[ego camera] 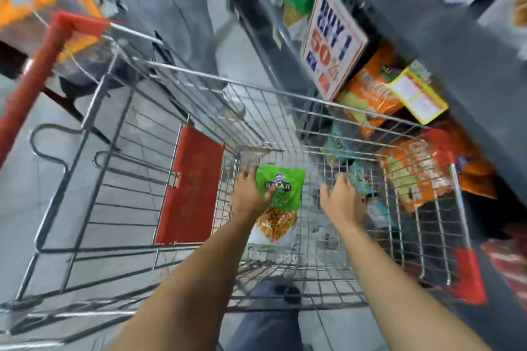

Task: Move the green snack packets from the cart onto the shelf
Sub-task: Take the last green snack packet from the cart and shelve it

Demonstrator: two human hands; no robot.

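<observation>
My forearms reach into the silver wire cart (285, 94). My left hand (251, 194) thumbs the green foil snack packet (282, 188) on the cart's floor (grip unclear), and my right hand (342, 198), spread wide, flanks it for lifting.

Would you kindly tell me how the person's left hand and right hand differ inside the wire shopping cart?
The left hand lies on the green snack packet, thumb across its front; the right hand holds nothing. The left hand sits at the packet's left edge; the right hand hangs apart on its right, fingers loose. Both reach into the silver wire cart; blur hides any left grip.
</observation>
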